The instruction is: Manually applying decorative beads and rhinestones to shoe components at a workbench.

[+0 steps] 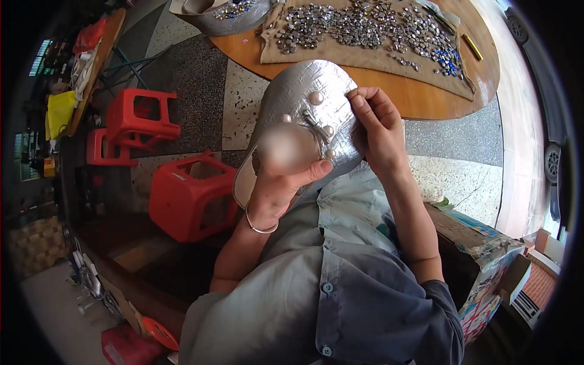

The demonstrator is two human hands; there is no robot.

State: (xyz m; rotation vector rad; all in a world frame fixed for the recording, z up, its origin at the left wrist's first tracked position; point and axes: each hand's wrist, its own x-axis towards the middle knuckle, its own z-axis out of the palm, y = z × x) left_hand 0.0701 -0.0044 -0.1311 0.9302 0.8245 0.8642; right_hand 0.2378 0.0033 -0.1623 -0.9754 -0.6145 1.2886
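Observation:
A silver textured cap (pixel 302 81) with several pearl-like beads on it is held up in front of my chest. My left hand (pixel 281 187) grips it from below, with the thumb lying against the surface near a bead; a blurred patch hides part of that hand and the cap. At the cap's right side, my right hand (pixel 382 125) is closed, thumb and forefinger pinched together close to the silver surface. Whatever is between those fingertips is too small to make out.
Beyond the cap stands a round wooden table (pixel 420 111). A brown cloth (pixel 340 62) on it bears many shiny gems (pixel 359 27), and another silver piece (pixel 228 22) sits at its left edge. Red plastic stools (pixel 182 194) stand to the left; a cardboard box (pixel 480 234) is at the right.

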